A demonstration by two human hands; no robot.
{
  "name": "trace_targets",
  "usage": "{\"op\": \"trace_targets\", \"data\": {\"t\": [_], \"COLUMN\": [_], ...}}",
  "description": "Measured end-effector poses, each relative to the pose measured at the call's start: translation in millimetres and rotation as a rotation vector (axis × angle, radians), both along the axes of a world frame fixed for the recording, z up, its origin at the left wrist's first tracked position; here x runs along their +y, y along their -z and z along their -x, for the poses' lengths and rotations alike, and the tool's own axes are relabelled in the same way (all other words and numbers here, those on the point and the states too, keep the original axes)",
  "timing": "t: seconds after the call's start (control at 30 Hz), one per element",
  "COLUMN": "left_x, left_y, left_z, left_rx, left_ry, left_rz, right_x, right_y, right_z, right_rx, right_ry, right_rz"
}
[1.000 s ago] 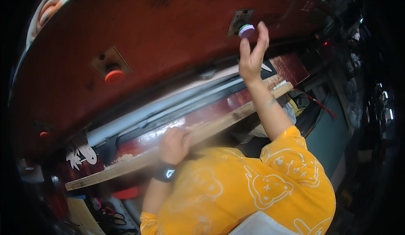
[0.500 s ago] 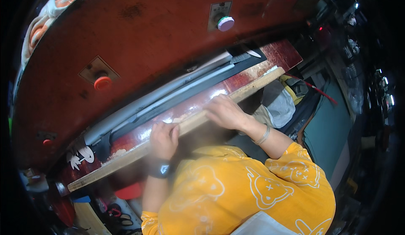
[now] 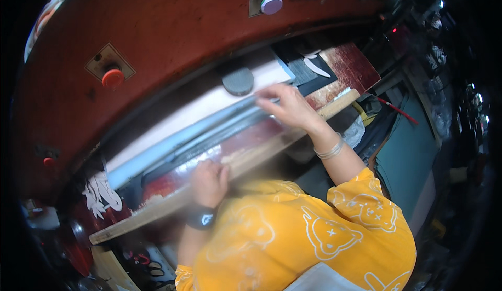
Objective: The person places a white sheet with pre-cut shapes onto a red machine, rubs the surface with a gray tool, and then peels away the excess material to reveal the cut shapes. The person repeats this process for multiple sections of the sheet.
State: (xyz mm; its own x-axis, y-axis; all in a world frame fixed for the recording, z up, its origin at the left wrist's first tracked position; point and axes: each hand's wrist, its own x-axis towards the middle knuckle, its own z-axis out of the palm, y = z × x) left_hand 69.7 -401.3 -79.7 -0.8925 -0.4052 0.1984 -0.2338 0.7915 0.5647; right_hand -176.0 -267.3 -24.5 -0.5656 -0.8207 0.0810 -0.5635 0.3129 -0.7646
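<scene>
My left hand (image 3: 209,183) is bent against the pale wooden strip (image 3: 157,206) along the near edge of the reddish board (image 3: 348,70). Its thumb points up, while blur and the hand itself hide the fingertips. Farther to the right, my right hand (image 3: 290,105) is over the near edge of a flat stack of pale sheets (image 3: 178,121) with bluish edges. Its fingers reach left with the thumb apart, and I see nothing in them. Just beyond those fingers, a round dark grey object (image 3: 238,81) lies on the top sheet.
A large red machine housing (image 3: 183,27) with a red button (image 3: 113,79) and a pale purple button (image 3: 271,4) spans the far side. White cut pieces (image 3: 102,194) lie at the board's left end. Scissors (image 3: 155,269) sit below left; green sheets (image 3: 408,144) stand at right.
My right hand has left the wooden strip and moved forward to the sheets. The red housing sits farther up in view, exposing more of the sheets and the round grey object. My left hand stays.
</scene>
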Motion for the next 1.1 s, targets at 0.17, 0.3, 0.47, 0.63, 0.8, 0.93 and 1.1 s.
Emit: {"op": "trace_targets", "data": {"t": [0.17, 0.3, 0.47, 0.63, 0.8, 0.93, 1.1], "left_x": [-32.7, -68.6, -84.8, -81.8, -83.7, -84.3, -85.1], "left_y": [-14.1, -24.2, -24.4, -17.6, -19.2, -20.3, -19.4], "left_z": [28.1, 56.9, 67.6, 67.4, 70.6, 71.6, 70.0], "left_rx": [0.006, 0.028, -0.223, -0.157, -0.143, -0.145, -0.137], "left_ry": [0.224, 0.097, 0.086, 0.072, 0.083, 0.076, 0.078], "left_rz": [-0.023, 0.248, 0.209, 0.2, 0.213, 0.201, 0.205], "right_x": [-89.3, -122.2, -94.1, -63.8, -64.3, -69.3, -71.5], "right_y": [14.9, 24.9, 9.9, 4.5, 17.9, 29.0, 34.5], "right_z": [22.1, 17.0, 46.1, 74.9, 79.2, 76.3, 74.1], "right_rx": [0.371, 0.325, -0.086, -0.111, 0.252, 0.455, 0.398], "right_ry": [0.2, 0.203, 0.205, 0.243, 0.302, 0.291, 0.31], "right_rz": [-0.04, -0.07, 0.16, 0.178, 0.056, -0.037, -0.034]}}
